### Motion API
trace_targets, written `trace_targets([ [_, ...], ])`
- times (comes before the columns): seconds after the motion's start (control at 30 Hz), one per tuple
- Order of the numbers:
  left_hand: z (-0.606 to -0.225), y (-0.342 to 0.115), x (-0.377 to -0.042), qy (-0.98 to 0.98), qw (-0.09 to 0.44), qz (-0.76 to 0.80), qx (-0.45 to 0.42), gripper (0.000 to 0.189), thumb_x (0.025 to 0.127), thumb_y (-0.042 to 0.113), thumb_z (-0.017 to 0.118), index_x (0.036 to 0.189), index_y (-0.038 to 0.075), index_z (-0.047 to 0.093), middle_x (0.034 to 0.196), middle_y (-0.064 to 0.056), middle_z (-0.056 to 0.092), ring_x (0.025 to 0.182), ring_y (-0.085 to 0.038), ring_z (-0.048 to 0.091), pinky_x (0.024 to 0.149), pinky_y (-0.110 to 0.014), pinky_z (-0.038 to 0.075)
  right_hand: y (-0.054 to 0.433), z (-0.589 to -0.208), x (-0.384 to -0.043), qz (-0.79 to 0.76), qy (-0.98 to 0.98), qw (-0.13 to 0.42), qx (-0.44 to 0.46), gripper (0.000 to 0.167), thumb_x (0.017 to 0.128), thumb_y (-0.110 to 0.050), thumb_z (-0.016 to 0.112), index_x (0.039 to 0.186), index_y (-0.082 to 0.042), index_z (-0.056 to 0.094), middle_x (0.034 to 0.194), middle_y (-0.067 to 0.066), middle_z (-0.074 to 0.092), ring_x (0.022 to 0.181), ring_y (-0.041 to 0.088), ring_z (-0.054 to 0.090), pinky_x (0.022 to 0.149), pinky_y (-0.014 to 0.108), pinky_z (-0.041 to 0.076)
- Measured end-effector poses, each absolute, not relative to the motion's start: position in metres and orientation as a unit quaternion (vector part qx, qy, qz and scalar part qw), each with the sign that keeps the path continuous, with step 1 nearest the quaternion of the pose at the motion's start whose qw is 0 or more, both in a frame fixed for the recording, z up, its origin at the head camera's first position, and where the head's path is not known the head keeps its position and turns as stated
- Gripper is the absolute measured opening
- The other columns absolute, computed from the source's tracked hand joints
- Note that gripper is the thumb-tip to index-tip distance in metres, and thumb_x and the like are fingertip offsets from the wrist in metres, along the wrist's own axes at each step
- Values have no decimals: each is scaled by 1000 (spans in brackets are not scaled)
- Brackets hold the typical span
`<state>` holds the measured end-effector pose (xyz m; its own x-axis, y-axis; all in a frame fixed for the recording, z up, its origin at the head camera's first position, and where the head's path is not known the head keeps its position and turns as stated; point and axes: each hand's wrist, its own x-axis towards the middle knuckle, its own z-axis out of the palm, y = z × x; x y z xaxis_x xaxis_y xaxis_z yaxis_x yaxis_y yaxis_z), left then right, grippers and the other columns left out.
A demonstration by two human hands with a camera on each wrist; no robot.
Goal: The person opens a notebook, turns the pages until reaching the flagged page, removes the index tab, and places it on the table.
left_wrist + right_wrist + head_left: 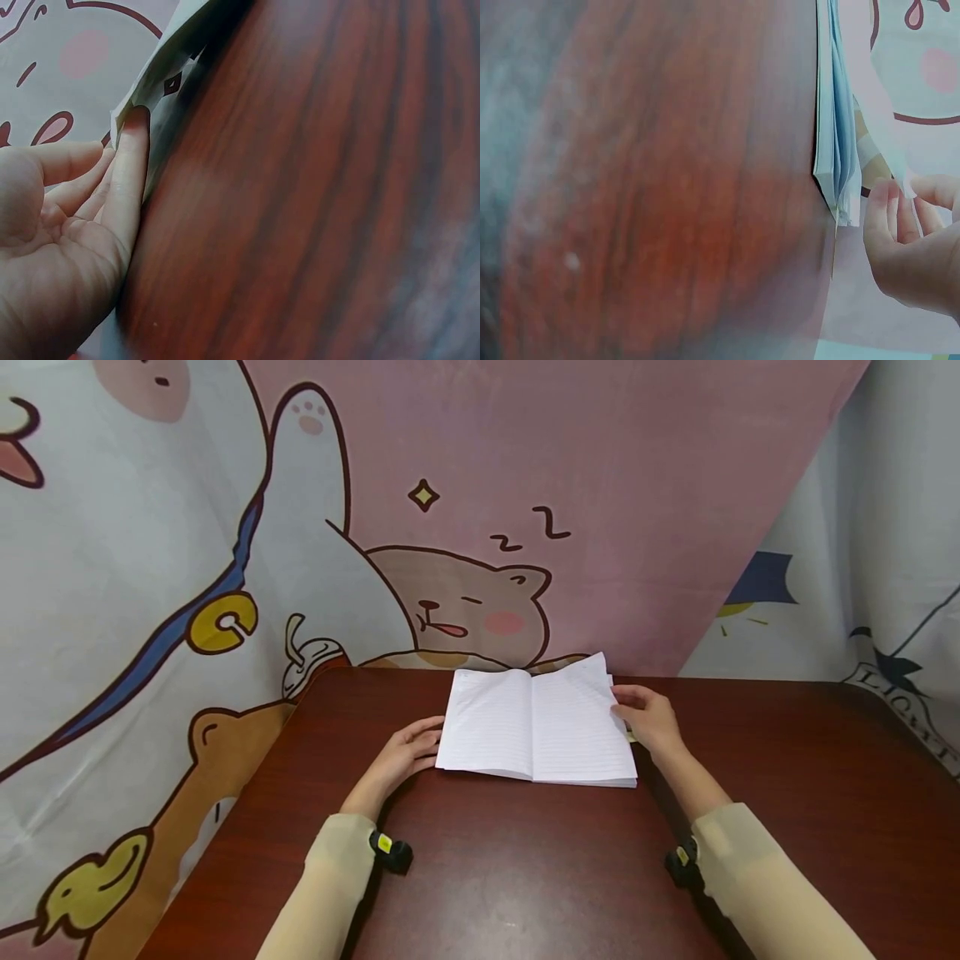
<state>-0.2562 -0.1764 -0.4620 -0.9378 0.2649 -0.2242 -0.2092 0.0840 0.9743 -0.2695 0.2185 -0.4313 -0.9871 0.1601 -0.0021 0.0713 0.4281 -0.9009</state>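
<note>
An open notebook (487, 722) with white lined pages lies on the table. At its right side, my right hand (651, 717) pinches the edge of a page. That page (881, 135) stands lifted away from the page stack (840, 142) in the right wrist view. My left hand (405, 750) is at the notebook's left edge, its fingers reaching toward it. In the left wrist view, the fingertips (135, 120) touch the edge of the notebook, and part of a dark printed mark shows on the notebook's underside.
The dark red-brown wooden table (495, 868) extends on all sides of the notebook. Behind it hangs a pink and white cloth (637, 510) with cartoon animals. Another pale cloth (892, 527) hangs at the right. Black wrist cameras (392, 853) are strapped at both cuffs.
</note>
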Motion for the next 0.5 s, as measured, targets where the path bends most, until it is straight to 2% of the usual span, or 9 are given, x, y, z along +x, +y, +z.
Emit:
trace_targets([
  [0.3, -463, -177, -256, 710, 177, 681, 26, 45, 107, 14, 44, 152, 13, 40, 148, -19, 49, 118, -19, 62, 90, -28, 55, 216, -428, -264, 546, -836, 29, -53, 39, 98, -10, 58, 136, -2, 59, 133, 22, 59, 90, 10, 52, 68, 16, 47],
  [0.5, -463, -178, -256, 711, 179, 679, 31, 45, 107, 15, 44, 152, 14, 40, 149, -19, 48, 118, -17, 62, 90, -27, 55, 215, -428, -263, 537, -844, 9, -13, 41, 100, -15, 57, 139, -5, 56, 140, 21, 56, 102, 18, 51, 73, 18, 46],
])
